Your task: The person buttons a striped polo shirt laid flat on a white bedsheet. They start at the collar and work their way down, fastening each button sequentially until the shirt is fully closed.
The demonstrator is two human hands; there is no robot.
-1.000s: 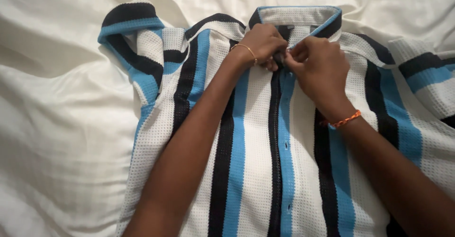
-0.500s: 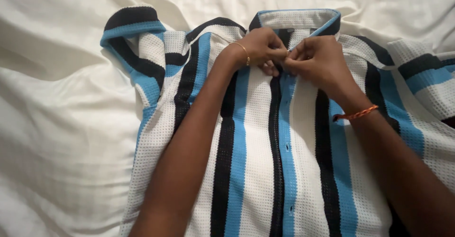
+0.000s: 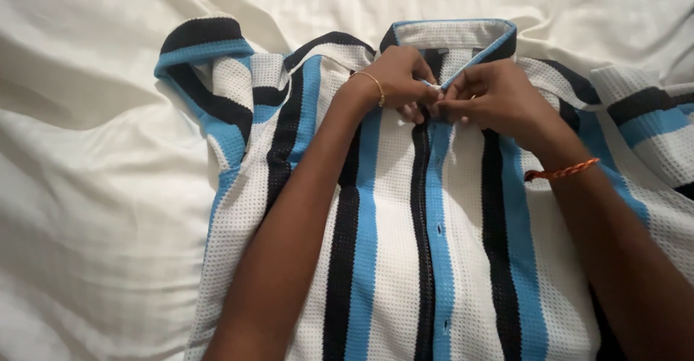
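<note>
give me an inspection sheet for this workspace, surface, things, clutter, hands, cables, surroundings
surface: white sheet, creased and rumpled, lying under everything
job's things: striped shirt in white, black and blue, laid flat with its front up; lower placket buttoned, collar at the top
clutter: nothing seen
grippers: left hand and right hand meet at the top of the placket just under the collar, fingers pinching the fabric edges; gold bangle on the left wrist, orange thread band on the right wrist
cables: nothing seen
surroundings: only the sheet fills the view; nothing else seen
</note>
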